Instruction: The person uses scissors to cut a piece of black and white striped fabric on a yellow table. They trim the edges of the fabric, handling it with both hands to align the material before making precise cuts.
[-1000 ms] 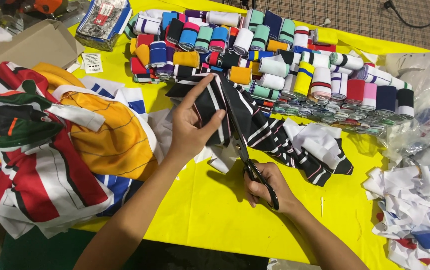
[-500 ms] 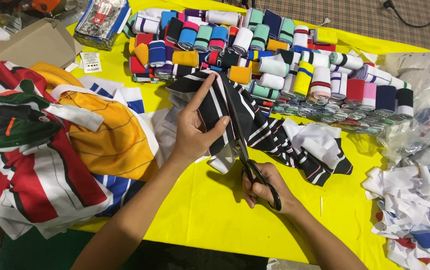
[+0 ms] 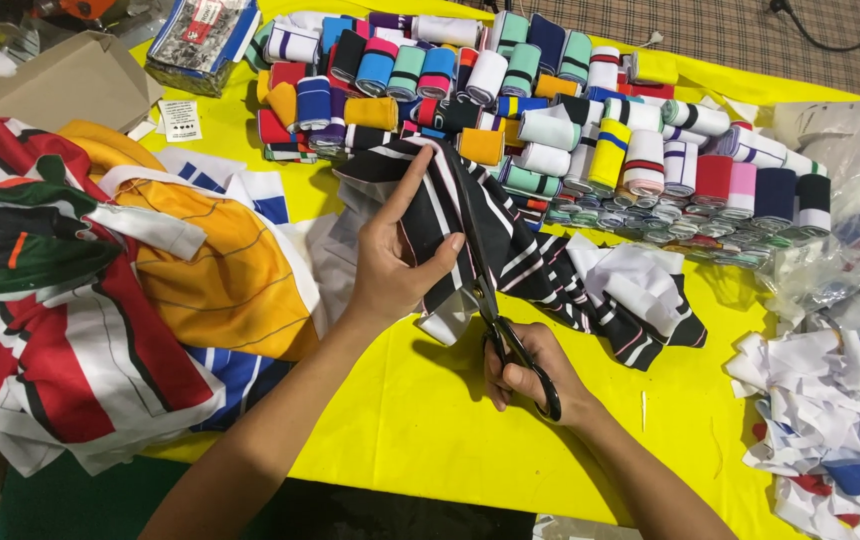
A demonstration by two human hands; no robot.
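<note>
Bare yellow table is left open in front of the black striped fabric, and the near edge can be reached unhindered. The far side is blocked by packed rows of rolled fabric bands. The left is closed off by heaped jerseys, the right by white fabric scraps and plastic bags.

rolls behind striped cloth | garments left | scraps right
</note>
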